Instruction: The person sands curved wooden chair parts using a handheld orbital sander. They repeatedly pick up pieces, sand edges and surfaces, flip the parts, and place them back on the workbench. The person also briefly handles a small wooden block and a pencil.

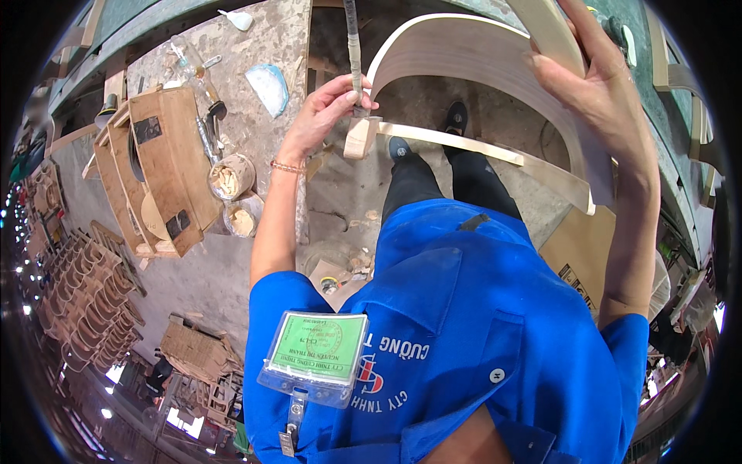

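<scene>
A pale, curved wooden chair frame point(456, 48) stands in front of me, its bent panel sweeping round to the right. My right hand point(599, 81) is wrapped round the thick wooden rail point(547, 32) at its upper right. Thumb and fingers of my left hand point(328, 112) close on a dark hose-like piece wound with light tape point(354, 58), just above a wooden block end point(359, 139) of the frame. What the taped piece ends in is hidden by my fingers. A narrow wooden rail point(456, 143) runs from that block toward the lower right.
A stained worktop point(274, 35) at left bears a wooden box point(174, 147), tubs of pale filler point(232, 176) and a white-blue pad point(268, 89). Green bench surfaces point(680, 155) edge the right. Cardboard point(580, 247) lies on the floor; stacked curved wooden parts point(89, 298) stand far left.
</scene>
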### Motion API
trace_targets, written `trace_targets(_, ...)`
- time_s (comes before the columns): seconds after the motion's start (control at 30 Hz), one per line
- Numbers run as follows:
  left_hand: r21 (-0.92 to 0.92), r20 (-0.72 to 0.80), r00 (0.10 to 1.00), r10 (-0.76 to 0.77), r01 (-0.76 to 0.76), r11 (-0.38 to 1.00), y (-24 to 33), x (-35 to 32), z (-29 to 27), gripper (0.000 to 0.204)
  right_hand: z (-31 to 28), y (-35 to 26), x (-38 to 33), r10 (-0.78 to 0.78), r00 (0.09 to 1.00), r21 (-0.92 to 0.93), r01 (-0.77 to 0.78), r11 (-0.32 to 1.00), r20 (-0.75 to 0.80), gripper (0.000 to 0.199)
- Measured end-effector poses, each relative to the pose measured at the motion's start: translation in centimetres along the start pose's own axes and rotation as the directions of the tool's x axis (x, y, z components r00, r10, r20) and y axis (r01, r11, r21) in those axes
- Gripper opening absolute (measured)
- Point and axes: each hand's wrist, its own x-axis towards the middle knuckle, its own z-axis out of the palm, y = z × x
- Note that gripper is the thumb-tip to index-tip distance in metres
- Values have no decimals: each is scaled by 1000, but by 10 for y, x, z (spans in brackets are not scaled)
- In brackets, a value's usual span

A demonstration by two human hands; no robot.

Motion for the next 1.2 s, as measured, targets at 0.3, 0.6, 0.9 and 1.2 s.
trace_targets(0.3, -70, 20, 1000, -19, 21, 997, 0, -3, 1, 29, 8, -1, -4, 166, 958, -145, -134, 980, 235, 80)
trace_targets(0.6, -610, -297, 881, 368, -471, 637, 42, -77, -47, 37, 124, 63, -21, 286, 923, 25, -302, 953, 259, 58)
trace_targets(0.9, -527, -441, 771, 459, -637, 563, 98, -135, 7, 40, 182, 26, -52, 20, 817, 162, -139, 977, 576, 49)
trace_targets(1.2, -390, -313, 933, 176, -296, 872, 65, -12, 229, 29, 50, 70, -110, 360, 925, 734, -326, 595, 119, 87)
